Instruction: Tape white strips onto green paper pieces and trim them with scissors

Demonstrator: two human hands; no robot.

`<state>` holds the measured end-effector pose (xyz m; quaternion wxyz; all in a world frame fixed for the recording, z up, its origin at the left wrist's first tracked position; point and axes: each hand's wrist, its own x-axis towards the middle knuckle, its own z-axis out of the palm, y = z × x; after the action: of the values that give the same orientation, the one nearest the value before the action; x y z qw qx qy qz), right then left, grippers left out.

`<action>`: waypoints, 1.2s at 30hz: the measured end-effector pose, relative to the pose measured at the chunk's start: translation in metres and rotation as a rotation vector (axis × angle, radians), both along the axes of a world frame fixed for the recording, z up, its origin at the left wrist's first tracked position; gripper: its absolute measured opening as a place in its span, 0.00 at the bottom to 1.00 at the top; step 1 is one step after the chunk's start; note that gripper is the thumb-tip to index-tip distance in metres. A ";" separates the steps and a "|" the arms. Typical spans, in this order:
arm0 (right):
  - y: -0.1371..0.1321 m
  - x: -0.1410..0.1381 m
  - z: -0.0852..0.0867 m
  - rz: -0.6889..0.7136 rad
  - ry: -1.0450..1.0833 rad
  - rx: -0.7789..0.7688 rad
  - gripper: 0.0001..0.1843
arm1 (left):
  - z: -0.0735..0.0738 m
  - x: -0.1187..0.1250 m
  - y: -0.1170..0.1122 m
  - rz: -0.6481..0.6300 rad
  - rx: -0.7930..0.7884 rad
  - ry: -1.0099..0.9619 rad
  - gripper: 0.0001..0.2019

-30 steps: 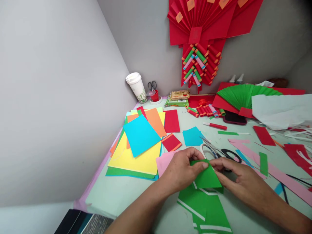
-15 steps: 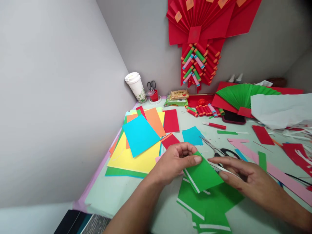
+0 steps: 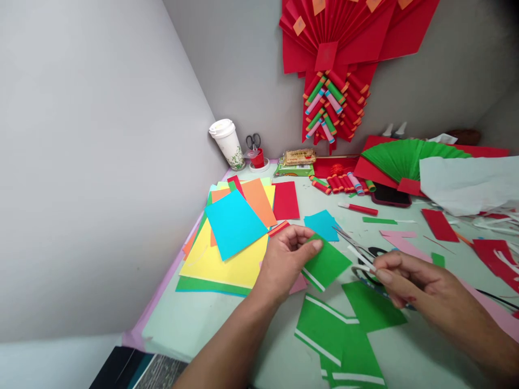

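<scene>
The left hand (image 3: 286, 259) pinches one green card (image 3: 329, 265) with its thumb on top. The right hand (image 3: 411, 278), at 3 o'clock from the card, pinches one thin white strip (image 3: 359, 256). One pair of scissors (image 3: 352, 241) lies at 2 o'clock, near the right fingertips. At least three green papers (image 3: 324, 325) lie between 4 and 6 o'clock. One red pen (image 3: 360, 209) lies at 1 o'clock, one big blue sheet (image 3: 236, 226) at 10.

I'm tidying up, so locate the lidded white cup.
In the head view, the lidded white cup stands at the back left of the table, just left of the red pot with scissors.
</scene>
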<state>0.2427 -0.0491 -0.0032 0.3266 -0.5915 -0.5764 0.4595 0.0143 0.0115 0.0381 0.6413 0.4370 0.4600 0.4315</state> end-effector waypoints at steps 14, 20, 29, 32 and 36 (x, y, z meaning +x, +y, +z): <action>-0.006 -0.023 0.004 -0.064 -0.077 0.127 0.16 | -0.001 0.011 -0.014 -0.078 0.019 0.097 0.13; -0.002 -0.021 0.004 -0.053 -0.103 0.147 0.16 | 0.005 0.014 -0.018 -0.093 -0.022 0.141 0.15; -0.002 -0.016 -0.002 -0.034 -0.153 0.152 0.17 | 0.008 0.012 -0.019 -0.097 -0.074 0.174 0.16; -0.001 -0.016 -0.004 -0.036 -0.154 0.155 0.17 | 0.009 0.012 -0.020 -0.086 -0.083 0.183 0.17; 0.000 -0.014 -0.006 -0.014 -0.161 0.145 0.18 | 0.008 0.012 -0.021 -0.091 -0.072 0.168 0.17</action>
<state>0.2283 -0.0496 -0.0092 0.3247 -0.6053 -0.6284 0.3653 0.0267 -0.0092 0.0464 0.6345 0.4691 0.5070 0.3468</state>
